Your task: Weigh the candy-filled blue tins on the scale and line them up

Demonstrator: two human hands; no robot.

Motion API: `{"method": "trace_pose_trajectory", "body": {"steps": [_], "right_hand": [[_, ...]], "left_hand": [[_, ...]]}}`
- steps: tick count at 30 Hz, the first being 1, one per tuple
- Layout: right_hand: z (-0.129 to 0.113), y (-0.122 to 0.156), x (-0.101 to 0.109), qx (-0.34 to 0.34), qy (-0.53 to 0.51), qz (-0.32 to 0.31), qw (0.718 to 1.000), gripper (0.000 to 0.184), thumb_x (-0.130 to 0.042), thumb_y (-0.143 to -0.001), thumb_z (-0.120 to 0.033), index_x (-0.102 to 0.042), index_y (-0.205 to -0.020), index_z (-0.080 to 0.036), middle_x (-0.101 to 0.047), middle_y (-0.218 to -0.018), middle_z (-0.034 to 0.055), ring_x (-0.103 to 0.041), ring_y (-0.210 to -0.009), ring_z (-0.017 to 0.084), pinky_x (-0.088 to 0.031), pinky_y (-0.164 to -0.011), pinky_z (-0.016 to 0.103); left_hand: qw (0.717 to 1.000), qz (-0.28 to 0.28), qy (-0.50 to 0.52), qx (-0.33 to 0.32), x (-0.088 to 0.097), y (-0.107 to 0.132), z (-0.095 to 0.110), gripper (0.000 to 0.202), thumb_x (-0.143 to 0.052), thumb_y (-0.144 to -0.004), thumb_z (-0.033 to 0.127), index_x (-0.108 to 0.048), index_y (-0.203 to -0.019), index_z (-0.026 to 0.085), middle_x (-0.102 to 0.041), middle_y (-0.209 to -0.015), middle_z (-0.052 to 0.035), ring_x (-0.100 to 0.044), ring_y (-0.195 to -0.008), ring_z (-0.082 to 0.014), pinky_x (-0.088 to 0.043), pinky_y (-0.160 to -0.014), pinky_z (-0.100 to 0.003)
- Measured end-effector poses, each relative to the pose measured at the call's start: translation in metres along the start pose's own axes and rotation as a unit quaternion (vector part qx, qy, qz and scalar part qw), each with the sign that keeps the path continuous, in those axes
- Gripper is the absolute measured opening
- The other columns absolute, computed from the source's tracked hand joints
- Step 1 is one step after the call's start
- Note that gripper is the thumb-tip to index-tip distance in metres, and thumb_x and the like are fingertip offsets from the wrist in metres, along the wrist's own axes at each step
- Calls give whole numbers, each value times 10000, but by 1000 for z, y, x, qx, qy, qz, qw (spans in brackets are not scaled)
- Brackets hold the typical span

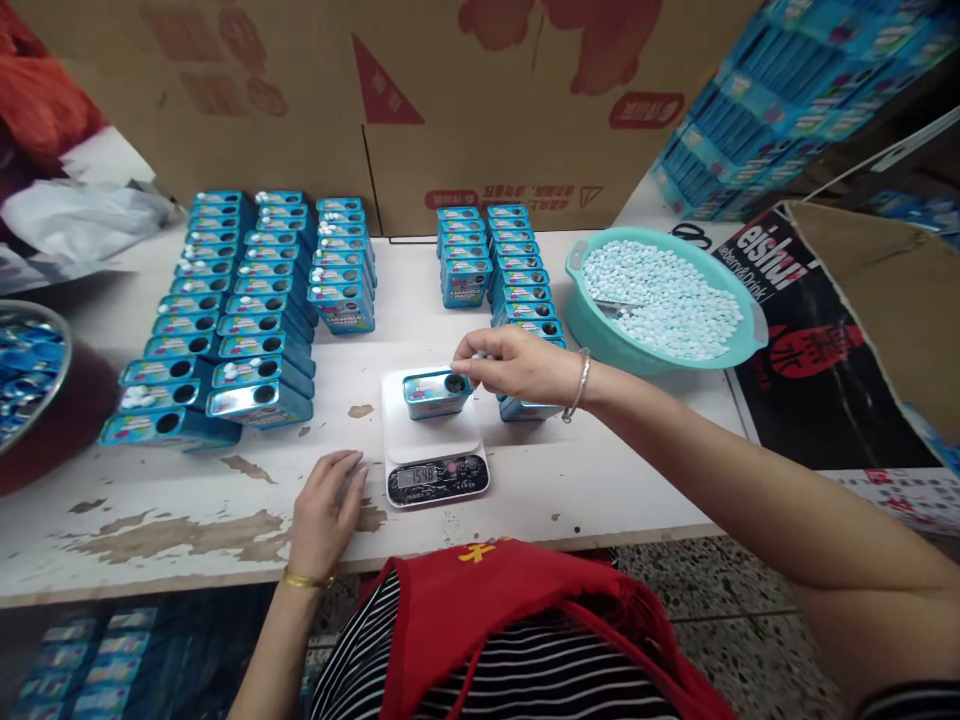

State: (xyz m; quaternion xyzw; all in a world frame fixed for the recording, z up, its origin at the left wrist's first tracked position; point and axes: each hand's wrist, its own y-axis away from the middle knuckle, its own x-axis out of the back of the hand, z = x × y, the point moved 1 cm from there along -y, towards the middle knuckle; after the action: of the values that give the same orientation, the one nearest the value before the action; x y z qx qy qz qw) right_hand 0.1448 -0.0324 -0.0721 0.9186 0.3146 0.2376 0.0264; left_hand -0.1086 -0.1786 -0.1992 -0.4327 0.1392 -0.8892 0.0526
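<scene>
A small blue candy tin (435,394) stands on a white digital scale (397,440), whose display is lit with digits. My right hand (517,362) is over the tin's right end, fingertips pinched beside its round dark opening. A pale bit shows between those fingers, looking like small white candies; the fingers hide most of it. Left of the scale, my left hand (327,508) rests on the tabletop, fingers loosely bent, thumb apart, holding nothing. To the right, a turquoise basin (611,335) holds many small white candies (675,290) with a metal scoop (619,306) among them.
Rows of blue tins (259,395) stand on the left, some topped with white candies. More tins (465,283) stand behind the scale and under my right forearm. A metal bowl (64,400) of blue pieces sits far left. Large cardboard (405,170) walls the back; stacked tins (780,110) rise back right.
</scene>
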Motion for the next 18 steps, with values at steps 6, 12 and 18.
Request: {"method": "trace_pose_trajectory", "body": {"steps": [6,12,18], "right_hand": [[9,19,2,-73,-294,-15,953,239,-666,-777,-355,-565,-777,-139,-530,-584,-47,-342,-401,13,-179,-369,157],[33,60,-26,-141,-551,-8,823,203,-680,-755,-283,-540,-773,-137,-567,-634,-29,-327,-374,-16,-148,-363,139],[55,91,-64,-165,-651,16,740,209,-678,-749,-293,-547,-777,-133,-566,-638,-27,-320,-358,-17,-97,-332,137]], "left_hand": [[998,20,42,-49,0,-43,28,624,-615,-823,404,-366,-1362,213,-527,-1237,-115,-537,-1087,-232,-488,-871,-374],[973,-112,-31,-199,-20,-141,55,401,-577,-854,345,-469,-1217,211,-618,-1086,-70,-570,-990,-220,-423,-844,-360],[965,-94,-129,-210,-66,-247,61,301,-601,-818,286,-535,-1101,206,-632,-1042,-52,-577,-963,-215,-375,-789,-336]]}}
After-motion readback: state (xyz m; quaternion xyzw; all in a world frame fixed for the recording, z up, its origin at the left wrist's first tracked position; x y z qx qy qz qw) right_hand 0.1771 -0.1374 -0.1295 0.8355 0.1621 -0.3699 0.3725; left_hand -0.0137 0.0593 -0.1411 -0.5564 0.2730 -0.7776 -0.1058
